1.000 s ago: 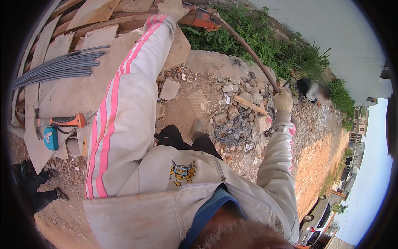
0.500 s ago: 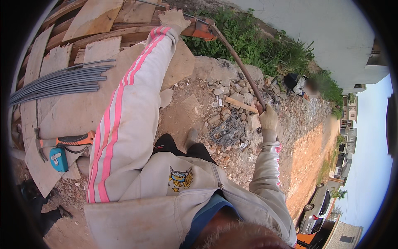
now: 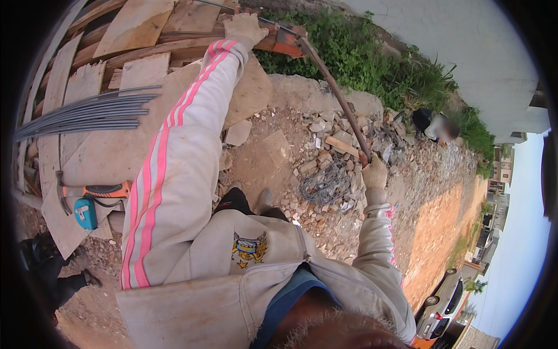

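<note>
My left hand (image 3: 244, 28), in a pale work glove, is closed over a thin steel rod (image 3: 267, 21) at the far edge of the wooden bench; its thumb sticks out to the right. The rod runs on to an orange metal fitting (image 3: 286, 43) at the bench's corner. From there a long rusty metal bar (image 3: 337, 93) slants toward me on the right. Round its near end wraps my gloved right hand (image 3: 375, 173). Several grey steel rods (image 3: 87, 113) lie bundled on the bench boards (image 3: 99, 154).
Nearer on the bench lie an orange-handled hammer (image 3: 99, 190) and a teal tape measure (image 3: 85, 214). Rubble with tangled wire (image 3: 325, 183) covers ground below the bar. Another person (image 3: 433, 125) crouches far right by the weeds; dark-clothed legs (image 3: 58, 279) show at lower left.
The rusty bar has swung slightly toward me with my right hand on its end. My left hand stays at the same spot on the rod. The whole view has shifted a little.
</note>
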{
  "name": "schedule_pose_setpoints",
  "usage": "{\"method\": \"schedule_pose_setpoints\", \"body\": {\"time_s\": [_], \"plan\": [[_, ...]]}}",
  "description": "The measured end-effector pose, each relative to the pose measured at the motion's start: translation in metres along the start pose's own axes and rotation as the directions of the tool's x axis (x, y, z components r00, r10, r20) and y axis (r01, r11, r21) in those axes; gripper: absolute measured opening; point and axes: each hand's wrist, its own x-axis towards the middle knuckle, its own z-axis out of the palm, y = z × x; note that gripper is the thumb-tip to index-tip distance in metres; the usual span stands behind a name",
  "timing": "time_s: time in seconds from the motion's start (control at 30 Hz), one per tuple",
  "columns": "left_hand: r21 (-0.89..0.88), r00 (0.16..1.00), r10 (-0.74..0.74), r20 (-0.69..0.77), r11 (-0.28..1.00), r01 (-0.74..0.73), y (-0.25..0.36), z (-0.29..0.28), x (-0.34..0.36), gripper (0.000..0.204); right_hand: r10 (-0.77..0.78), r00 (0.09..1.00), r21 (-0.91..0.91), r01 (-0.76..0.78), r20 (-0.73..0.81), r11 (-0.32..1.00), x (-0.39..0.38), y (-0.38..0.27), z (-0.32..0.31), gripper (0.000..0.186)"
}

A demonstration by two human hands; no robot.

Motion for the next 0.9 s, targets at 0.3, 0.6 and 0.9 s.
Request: {"method": "schedule_pose_setpoints", "body": {"time_s": [0.3,0.6,0.9], "plan": [[-0.031,0.999,0.024,-0.038,0.999,-0.025,-0.001,-0.004,-0.002,0.071,0.052,0.998,-0.054,-0.049,0.042,0.997,-0.013,-0.008,0.007,0.060],[-0.090,0.999,0.023,-0.046,0.996,-0.027,-0.004,-0.001,-0.001,0.070,0.026,0.997,0.355,-0.050,0.074,0.934,-0.094,-0.066,0.027,0.061],[-0.118,0.991,-0.001,-0.136,0.993,-0.016,-0.004,0.007,-0.003,0.076,-0.233,0.470,0.493,-0.869,0.851,0.047,-0.131,-0.138,-0.030,0.053]]}}
